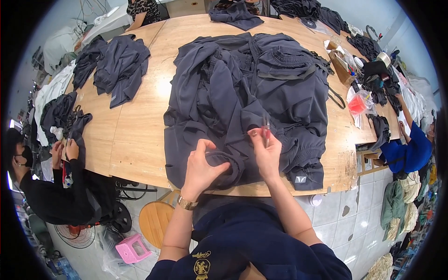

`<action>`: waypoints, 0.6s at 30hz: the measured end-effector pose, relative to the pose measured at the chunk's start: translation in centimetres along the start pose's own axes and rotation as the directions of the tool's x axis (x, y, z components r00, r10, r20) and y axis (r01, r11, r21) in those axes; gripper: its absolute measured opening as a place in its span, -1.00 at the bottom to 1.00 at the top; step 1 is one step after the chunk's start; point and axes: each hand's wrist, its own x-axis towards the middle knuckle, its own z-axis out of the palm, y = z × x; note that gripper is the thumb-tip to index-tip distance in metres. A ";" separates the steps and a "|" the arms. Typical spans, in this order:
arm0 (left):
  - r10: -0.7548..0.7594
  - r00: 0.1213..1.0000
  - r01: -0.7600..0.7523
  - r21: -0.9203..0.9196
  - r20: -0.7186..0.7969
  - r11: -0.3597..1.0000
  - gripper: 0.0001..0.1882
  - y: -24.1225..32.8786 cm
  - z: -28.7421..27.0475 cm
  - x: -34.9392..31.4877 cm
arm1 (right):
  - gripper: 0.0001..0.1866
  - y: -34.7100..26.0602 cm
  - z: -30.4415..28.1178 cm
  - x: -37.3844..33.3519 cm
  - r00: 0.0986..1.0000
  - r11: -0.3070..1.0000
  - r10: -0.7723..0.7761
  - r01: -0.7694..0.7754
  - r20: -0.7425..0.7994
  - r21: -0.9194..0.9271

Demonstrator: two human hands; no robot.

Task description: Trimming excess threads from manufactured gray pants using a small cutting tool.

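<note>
A big pile of dark grey trousers (289, 102) with gathered elastic waistbands lies on the table in front of me. My right hand (267, 151) is closed on small thread snips (266, 129), with metal blades pointing away from me and a bit of red at the grip. Their tips are over a fold of the fabric. My left hand (201, 168) rests at the near edge of the pile, thumb and fingers spread in a curve beside a rolled trouser hem (228, 170). A pale mark shows on the leg end (305, 177) at the near right corner.
The wooden table (135, 126) bears more dark garments (122, 65) at the left and far side. A cardboard box (340, 60) and a red container in plastic (358, 103) stand right. Co-workers sit left, far and right. A round stool (156, 223) and pink stool (133, 248) stand below.
</note>
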 end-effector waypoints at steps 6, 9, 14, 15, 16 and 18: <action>-0.036 0.998 0.043 -0.159 0.047 0.986 -0.61 -1.4 0.1 0.4 | -0.73 2.3 -0.4 -1.7 0.933 0.935 -0.050 0.169 0.356 -0.311; -0.072 0.989 0.096 -0.180 0.132 0.979 -0.63 -1.4 -0.6 0.6 | -0.82 3.1 -0.3 -1.3 0.913 0.959 0.093 0.024 0.396 -0.282; 0.077 0.995 -0.077 -0.014 0.063 0.997 -0.57 -1.1 -1.7 0.5 | -0.85 2.2 -0.6 -1.0 0.857 0.959 0.276 -0.273 0.436 -0.070; 0.076 0.995 -0.076 -0.013 0.062 0.997 -0.57 -1.3 -1.8 0.4 | -0.86 2.1 -0.5 -1.1 0.849 0.952 0.273 -0.307 0.452 0.001; 0.211 0.977 -0.212 0.036 0.035 0.976 -0.57 -1.6 -1.7 0.4 | -0.86 2.0 -0.4 -1.2 0.848 0.952 0.273 -0.308 0.454 0.002; 0.360 0.932 -0.363 0.080 0.052 0.928 -0.57 -1.6 -1.6 0.4 | -0.87 1.9 -0.3 -1.2 0.825 0.939 0.265 -0.339 0.499 0.061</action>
